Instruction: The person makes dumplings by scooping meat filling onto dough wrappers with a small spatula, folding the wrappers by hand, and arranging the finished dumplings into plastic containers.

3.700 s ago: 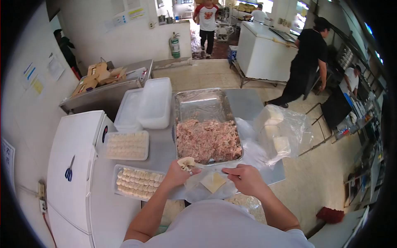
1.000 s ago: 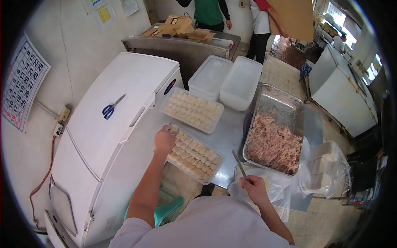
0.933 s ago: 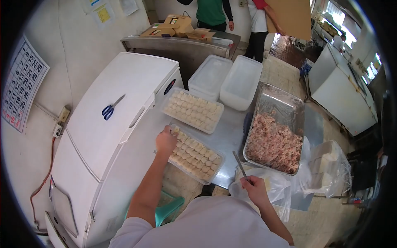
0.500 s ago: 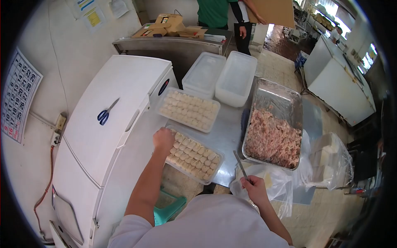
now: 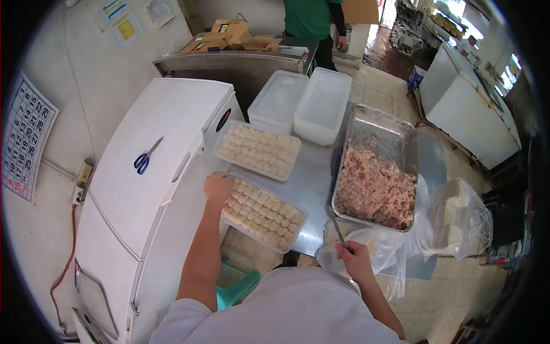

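My left hand (image 5: 219, 187) is closed at the upper left corner of the nearer plastic tray (image 5: 295, 248), its fingertips hidden from me. Rows of round, pale dumplings (image 5: 266, 211) fill that tray. My right hand (image 5: 354, 259) grips a narrow, flat metal spatula (image 5: 337, 225) that points up and away from me. Just beyond it stands a deep metal pan (image 5: 381, 120) with pinkish minced filling (image 5: 375, 186) in its near part. Below the spatula, a clear plastic bag (image 5: 381, 252) partly covers some pale, flat pieces.
Behind the nearer tray sits another tray of dumplings (image 5: 258, 150). Two translucent containers (image 5: 279, 100) stand farther back. Blue-handled scissors (image 5: 147, 156) lie on the white freezer (image 5: 172, 106) at left. Bagged white stacks (image 5: 452, 215) are at right. A person in green (image 5: 307, 20) stands beyond.
My left hand has moved slightly left and back, toward the tray's corner. My right hand still holds the spatula, nearly in place. The person in green has shifted, and the large cardboard shows less.
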{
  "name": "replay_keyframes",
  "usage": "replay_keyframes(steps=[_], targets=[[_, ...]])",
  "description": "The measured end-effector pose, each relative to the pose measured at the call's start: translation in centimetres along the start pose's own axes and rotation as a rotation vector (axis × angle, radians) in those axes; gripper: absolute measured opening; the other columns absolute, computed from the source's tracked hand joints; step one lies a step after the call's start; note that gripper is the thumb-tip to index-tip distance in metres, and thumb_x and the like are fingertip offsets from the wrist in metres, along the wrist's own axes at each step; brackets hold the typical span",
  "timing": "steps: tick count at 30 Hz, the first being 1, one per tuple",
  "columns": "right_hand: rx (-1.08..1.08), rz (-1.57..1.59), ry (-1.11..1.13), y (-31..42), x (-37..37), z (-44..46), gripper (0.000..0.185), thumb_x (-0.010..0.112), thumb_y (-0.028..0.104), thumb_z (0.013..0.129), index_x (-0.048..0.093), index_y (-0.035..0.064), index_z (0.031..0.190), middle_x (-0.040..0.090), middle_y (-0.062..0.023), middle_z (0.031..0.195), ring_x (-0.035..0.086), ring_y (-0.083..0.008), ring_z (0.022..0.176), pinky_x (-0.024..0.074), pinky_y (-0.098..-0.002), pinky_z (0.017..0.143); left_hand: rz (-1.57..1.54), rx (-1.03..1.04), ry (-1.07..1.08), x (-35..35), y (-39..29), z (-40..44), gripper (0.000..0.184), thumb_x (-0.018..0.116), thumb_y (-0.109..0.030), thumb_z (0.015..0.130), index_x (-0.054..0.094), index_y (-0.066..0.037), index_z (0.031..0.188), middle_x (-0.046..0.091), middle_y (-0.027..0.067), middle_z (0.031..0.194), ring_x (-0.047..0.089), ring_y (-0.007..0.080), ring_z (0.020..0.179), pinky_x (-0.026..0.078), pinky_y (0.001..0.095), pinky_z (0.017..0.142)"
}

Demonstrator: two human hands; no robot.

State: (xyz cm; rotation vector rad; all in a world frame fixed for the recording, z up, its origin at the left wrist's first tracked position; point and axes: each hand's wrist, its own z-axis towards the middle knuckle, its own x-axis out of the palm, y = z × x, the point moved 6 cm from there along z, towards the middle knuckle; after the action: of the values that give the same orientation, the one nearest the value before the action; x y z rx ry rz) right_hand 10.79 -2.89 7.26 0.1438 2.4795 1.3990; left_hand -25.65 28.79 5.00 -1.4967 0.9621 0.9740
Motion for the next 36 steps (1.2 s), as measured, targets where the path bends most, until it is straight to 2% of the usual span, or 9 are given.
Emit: replay_keyframes(steps=[4, 9, 17, 22, 25, 28, 31, 34, 36], targets=[[-0.013, 0.005, -0.027, -0.9, -1.1, 0.1, 0.026, 0.068, 0.02, 0.096, 0.07, -0.0018, 0.082, 0.063, 0.0001, 0.068, 0.051, -0.0058, 0.063, 0.04, -0.0258, 0.057, -0.041, 0.077, -0.011, 0.6, 1.4, -0.8, 0.033, 0.062, -0.025, 0.086, 0.074, -0.013, 0.114, 0.073, 0.0184, 0.105, 0.07, 0.0371, 0.099, 0.056, 0.0462, 0.089], [-0.084, 0.0, -0.035, -2.2, -2.0, 0.2, 0.03, 0.068, 0.024, 0.096, 0.068, -0.002, 0.081, 0.061, -0.0006, 0.067, 0.051, -0.0078, 0.063, 0.0403, -0.028, 0.057, 0.237, 0.288, 0.143, 4.1, 2.2, -0.9, 0.042, 0.061, -0.018, 0.081, 0.069, -0.016, 0.123, 0.072, 0.018, 0.111, 0.069, 0.0385, 0.101, 0.055, 0.0478, 0.088], [-0.118, 0.049, -0.131, -3.6, -5.1, -1.5, 0.028, 0.068, 0.025, 0.095, 0.072, -0.0022, 0.095, 0.064, -0.0053, 0.069, 0.054, -0.0119, 0.064, 0.0455, -0.0323, 0.06, 0.321, 0.24, 0.094, 5.4, 1.3, -3.3, 0.059, 0.058, -0.014, 0.084, 0.056, -0.014, 0.143, 0.073, 0.022, 0.103, 0.07, 0.04, 0.097, 0.056, 0.05, 0.084], [-0.158, -0.026, -0.379, -6.0, -10.9, -4.1, 0.026, 0.07, 0.021, 0.092, 0.073, -0.0025, 0.102, 0.071, -0.0145, 0.078, 0.062, -0.0189, 0.068, 0.0505, -0.0342, 0.065, 0.144, 0.134, -0.073, 2.9, -2.3, -5.5, 0.055, 0.061, -0.013, 0.085, 0.059, -0.008, 0.14, 0.073, 0.0235, 0.094, 0.071, 0.0402, 0.088, 0.055, 0.0498, 0.078], [-0.019, -0.168, -0.619, -8.5, -17.0, -6.5, 0.025, 0.073, 0.019, 0.088, 0.074, -0.002, 0.102, 0.073, -0.0197, 0.085, 0.069, -0.0295, 0.074, 0.0534, -0.0391, 0.07, -0.024, 0.28, -0.104, 1.9, -8.3, -9.2, 0.043, 0.064, -0.012, 0.088, 0.066, -0.006, 0.13, 0.072, 0.0228, 0.085, 0.07, 0.0372, 0.076, 0.054, 0.0456, 0.071], [-0.188, -0.457, -0.946, -11.6, -21.9, -7.7, 0.022, 0.074, 0.018, 0.085, 0.074, -0.0011, 0.097, 0.073, -0.019, 0.084, 0.07, -0.0364, 0.077, 0.0541, -0.0446, 0.073, -0.191, 0.351, 0.068, 3.7, -16.0, -14.5, 0.031, 0.066, -0.013, 0.091, 0.071, -0.004, 0.121, 0.071, 0.0211, 0.08, 0.068, 0.0301, 0.069, 0.052, 0.0401, 0.067], [-0.25, -0.559, -1.061, -15.5, -23.7, -6.9, 0.024, 0.076, 0.019, 0.083, 0.074, -0.002, 0.095, 0.071, -0.0211, 0.08, 0.069, -0.0415, 0.079, 0.0536, -0.0467, 0.072, -0.427, 0.602, 0.176, 6.5, -23.3, -21.7, 0.028, 0.07, -0.012, 0.09, 0.071, -0.002, 0.116, 0.072, 0.0179, 0.08, 0.069, 0.0224, 0.07, 0.053, 0.0352, 0.067], [0.124, -0.429, -0.741, -18.0, -23.6, -5.9, 0.025, 0.076, 0.02, 0.083, 0.073, -0.0033, 0.092, 0.07, -0.0217, 0.077, 0.069, -0.04, 0.075, 0.0529, -0.0455, 0.069, -0.536, 0.737, 0.498, 10.9, -28.3, -28.4, 0.026, 0.065, -0.004, 0.088, 0.072, -0.001, 0.112, 0.074, 0.0154, 0.084, 0.07, 0.0203, 0.072, 0.055, 0.0324, 0.07], [0.054, -0.258, -0.724, -18.9, -23.6, -6.2, 0.024, 0.073, 0.019, 0.086, 0.069, -0.0053, 0.085, 0.065, -0.0154, 0.069, 0.063, -0.0264, 0.064, 0.0492, -0.0398, 0.062, -0.598, 0.711, 0.718, 12.4, -31.3, -32.7, 0.027, 0.06, 0.0, 0.086, 0.072, -0.001, 0.109, 0.074, 0.0147, 0.086, 0.071, 0.019, 0.076, 0.055, 0.0307, 0.074]])
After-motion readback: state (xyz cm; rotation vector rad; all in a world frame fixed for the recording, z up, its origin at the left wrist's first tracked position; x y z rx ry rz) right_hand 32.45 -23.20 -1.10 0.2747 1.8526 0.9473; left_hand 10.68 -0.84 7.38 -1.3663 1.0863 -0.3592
